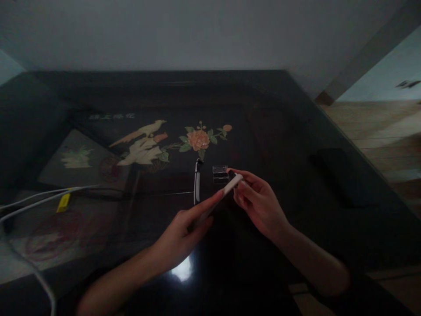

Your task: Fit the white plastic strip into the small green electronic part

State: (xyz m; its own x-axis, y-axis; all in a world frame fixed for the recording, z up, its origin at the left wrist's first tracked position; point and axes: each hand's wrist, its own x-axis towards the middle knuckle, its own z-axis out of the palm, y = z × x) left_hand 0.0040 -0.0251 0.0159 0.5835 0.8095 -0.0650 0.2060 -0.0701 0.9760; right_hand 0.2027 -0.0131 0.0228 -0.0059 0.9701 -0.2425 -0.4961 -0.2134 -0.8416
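My left hand (184,232) is closed round a long, slim white object (232,184) with a rounded far end, tilted up to the right; its kind does not show clearly. Around that far end my right hand (258,199) is closed, its fingertips at a small dark piece (231,174) there. Whether this piece is joined to the white object I cannot tell. Just left of the hands lies a white and black razor (197,182), its dark head pointing away from me. A small clear plastic case (220,174) with dark compartments sits beyond my fingers, right of the razor.
The dark glossy table (272,127) has a bird (144,131) and flower (198,140) picture on its top. White cables (42,196) with a yellow tag (64,202) run along the left. A dark flat object (342,175) lies at the right. A wall stands behind.
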